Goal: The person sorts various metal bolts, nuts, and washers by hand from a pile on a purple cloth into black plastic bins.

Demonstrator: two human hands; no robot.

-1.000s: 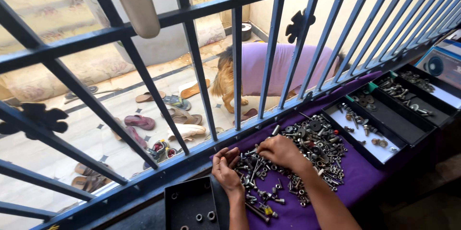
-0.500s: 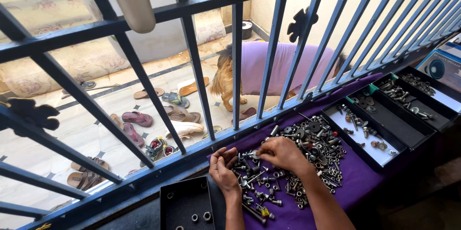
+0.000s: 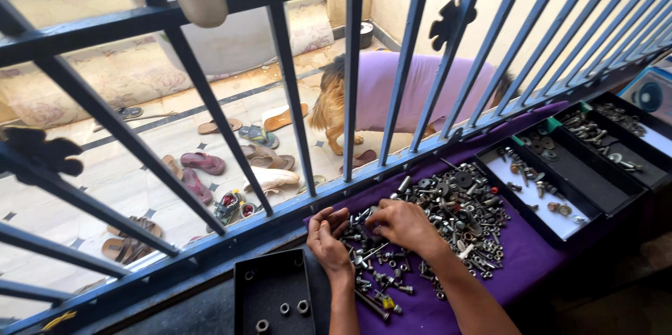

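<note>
A heap of metal nuts, bolts and washers [image 3: 448,212] lies on a purple cloth [image 3: 518,258] beside blue railing bars. My left hand [image 3: 327,240] rests palm up at the heap's left edge, fingers curled; whether it holds small pieces I cannot tell. My right hand [image 3: 400,224] lies palm down on the heap, its fingertips pinching among bolts close to the left hand. A black tray [image 3: 269,296] holding a few nuts sits just left of my left wrist.
Several black trays [image 3: 560,174] with sorted hardware stand in a row at the right on the cloth. The blue metal railing [image 3: 350,76] runs along the far edge. Beyond it, a dog in a purple coat [image 3: 392,97] and scattered sandals [image 3: 231,167] are on a tiled floor.
My right hand has slid a little leftward over the heap toward my left hand. The view has shifted slightly; the left hand has stayed in place.
</note>
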